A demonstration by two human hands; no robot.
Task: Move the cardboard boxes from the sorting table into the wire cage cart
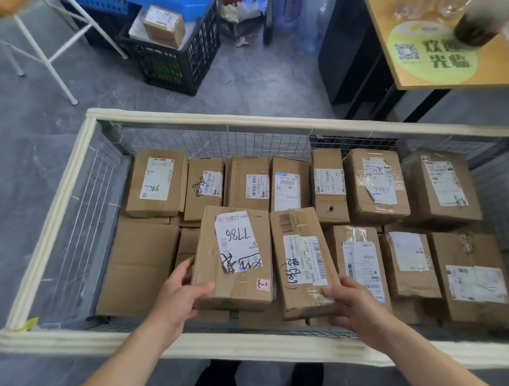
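Head view has you on two boxes at once; why? asks my colleague.

One per hand saves a trip, I say. My left hand [176, 293] is curled round the near left corner of the wide box [239, 288], thumb on top, fingers along its side. My right hand [356, 303] clamps the near end of the narrow box [295, 220] in much the same way. Both lie side by side, touching or nearly so, inside the wire cage cart [212, 141], on top of the lower layer of boxes [137, 263].

Why hold them by the near ends?

The padded rim [85, 340] stands between me and the load, so the near ends are what I can reach over it. Gripping there also lets me steer each box, I think.

Which way do they run?

Long axes go away from me, towards the far mesh wall, matching the back row [289, 181]. Labels face up; the 7786 label [237, 240] reads upside down from where I stand. The narrow box swings slightly rightward at its near end.

Are they down?

I can't tell whether they rest fully or I'm carrying some weight.
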